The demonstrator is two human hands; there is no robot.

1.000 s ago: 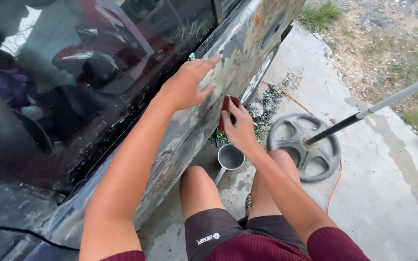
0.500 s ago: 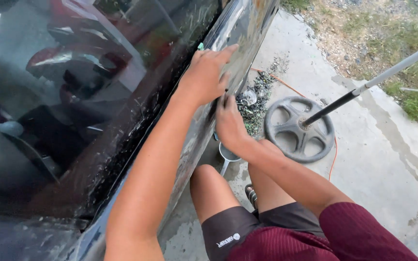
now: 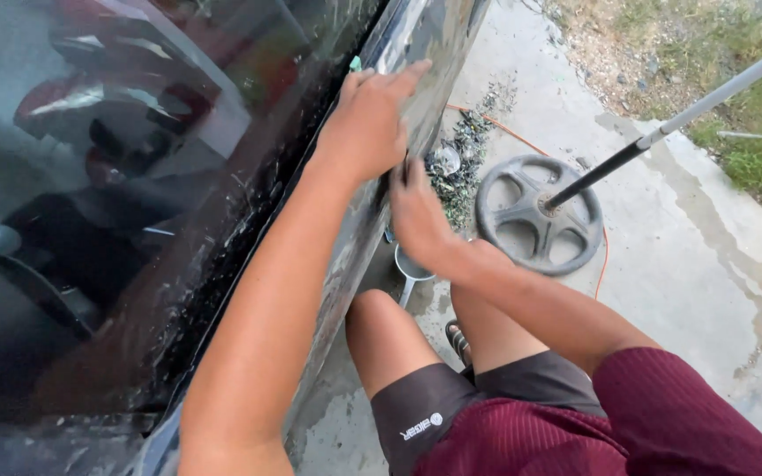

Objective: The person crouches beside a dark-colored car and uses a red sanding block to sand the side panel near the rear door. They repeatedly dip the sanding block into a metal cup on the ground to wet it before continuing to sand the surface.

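Note:
My left hand lies flat on the worn, dull-grey car door panel, just under the window edge, fingers spread and pointing right. Right below it, my right hand presses against the same panel. Its fingers curl around a small dark-red sanding pad, which is almost hidden now and shows only as a dark sliver at the fingertips. The two hands nearly touch. I crouch beside the door, with my bare knees under my arms.
A dark car window fills the left. A small metal cup with a handle stands on the wet concrete by my knee. Beyond it are a pile of dark scraps, an orange cord and a grey wheel-shaped base holding a slanted pole. Grass borders the right edge.
Both hands have slid along the door panel and closer together. The right hand moved up under the left, and the red pad that showed clearly before is now mostly covered.

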